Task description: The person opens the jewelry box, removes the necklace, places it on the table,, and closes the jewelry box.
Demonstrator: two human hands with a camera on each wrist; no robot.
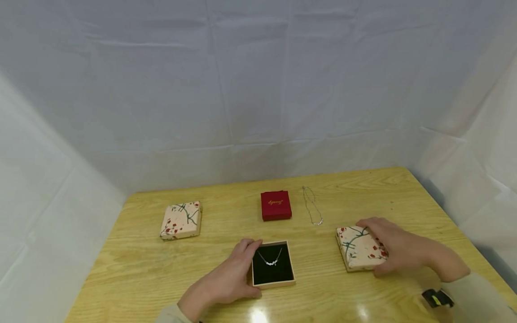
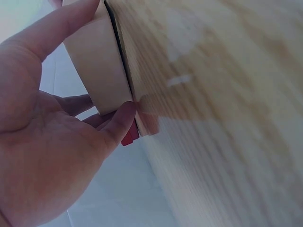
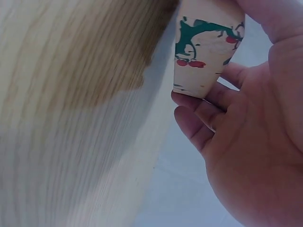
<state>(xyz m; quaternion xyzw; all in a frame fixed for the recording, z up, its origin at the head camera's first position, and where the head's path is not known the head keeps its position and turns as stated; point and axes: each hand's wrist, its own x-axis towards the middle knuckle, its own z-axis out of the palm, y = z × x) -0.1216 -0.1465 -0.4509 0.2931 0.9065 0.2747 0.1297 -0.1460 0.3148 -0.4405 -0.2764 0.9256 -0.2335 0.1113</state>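
My left hand [image 1: 228,278] grips the left side of a square, open jewelry box [image 1: 274,284] on the table, thumb at the near corner and fingers at the far one. On the box's black lining lies a silver necklace [image 1: 271,263]. The left wrist view shows the box's plain cream wall [image 2: 97,61] between thumb and fingers. My right hand [image 1: 408,249] holds a cream square lid or box [image 1: 359,251] with red flowers and green branches by its right side. Its patterned side [image 3: 203,52] appears in the right wrist view; I cannot tell whether it is lid or whole box.
A red box [image 1: 276,206] with gold lettering sits toward the back of the wooden table [image 1: 226,224]. To its right lies another silver necklace [image 1: 313,210]. At the left stands a second floral-patterned square [image 1: 181,220]. White cloth [image 1: 258,89] hangs behind the table.
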